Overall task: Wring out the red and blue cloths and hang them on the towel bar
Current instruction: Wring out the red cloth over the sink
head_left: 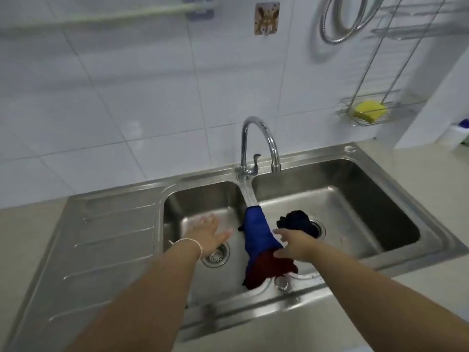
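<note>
The right hand (295, 246) has its fingers spread and empty, palm down over the red cloth (272, 266), probably about to gather it; whether it touches the cloth I cannot tell. The left hand (208, 233) hovers open, fingers splayed, above the left basin. The blue cloth (257, 232) is draped along the divider of the sink (355, 153), likely left there to drain, with the red one overlapping its near end. At 1 o'clock from the right hand a dark bundle (295, 221) half hides the drain; what it is I cannot make out. The towel bar (106, 15), at 11 o'clock on the wall, is blurred and cut off.
</note>
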Tool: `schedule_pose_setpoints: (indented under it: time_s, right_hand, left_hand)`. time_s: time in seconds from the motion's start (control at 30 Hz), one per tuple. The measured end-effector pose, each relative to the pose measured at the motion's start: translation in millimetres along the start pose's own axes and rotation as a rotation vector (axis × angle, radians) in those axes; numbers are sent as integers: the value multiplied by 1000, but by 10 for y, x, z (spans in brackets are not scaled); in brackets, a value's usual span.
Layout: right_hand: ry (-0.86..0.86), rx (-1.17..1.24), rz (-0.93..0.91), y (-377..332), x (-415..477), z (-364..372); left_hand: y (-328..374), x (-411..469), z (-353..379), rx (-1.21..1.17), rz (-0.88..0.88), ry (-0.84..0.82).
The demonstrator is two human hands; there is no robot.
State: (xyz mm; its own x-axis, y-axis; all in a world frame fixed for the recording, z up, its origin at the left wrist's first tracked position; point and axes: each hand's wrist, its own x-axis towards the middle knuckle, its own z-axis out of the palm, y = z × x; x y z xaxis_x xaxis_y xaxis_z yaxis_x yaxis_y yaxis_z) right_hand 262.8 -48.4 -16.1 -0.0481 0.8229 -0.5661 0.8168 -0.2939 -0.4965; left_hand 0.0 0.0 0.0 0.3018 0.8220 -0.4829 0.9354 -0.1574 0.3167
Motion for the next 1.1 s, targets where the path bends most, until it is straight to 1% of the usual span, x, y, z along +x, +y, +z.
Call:
schedule_pose_setpoints:
  time_s: [0.07,0.13,0.3,0.37,0.5,0.6,0.67,0.77,0.83,0.9,0.97,1.1]
  right_hand:
    - [-77,-87,-12,60,14,123]
    - [-87,-123,-25,150,6,289]
    - [54,-85,-81,381,39,382]
    - [89,-148,-101,445,50,353]
    - [97,-214,-165,461,53,316]
    - [170,-346,-258,353,77,346]
    - [175,-408,-311,280,102,357]
    - [56,-382,-317,265,116,291]
    - [-2,-352,-276,290,106,259]
    - [18,-386,-205,257,93,284]
    - [41,-403,-181,190,89,348]
    - [172,-260,-288,112,88,247]
  left_hand:
    - [-8,9,77,-42,-27,-36]
    - [-43,20,175,-30,-45,-46]
    - [-92,109,323,15,-51,-37]
    - [-80,124,344,1,-47,-20]
    - [66,159,277,-10,-39,-17]
    - [175,169,200,-11,-21,-22]
    - [207,169,161,1,-9,-21]
    - [191,159,130,-11,-15,-19]
    - [159,147,131,-25,-27,-6]
    - [124,123,134,-42,-42,32]
    - [91,90,136,-55,-44,65]
    - [64,38,105,-117,-41,111]
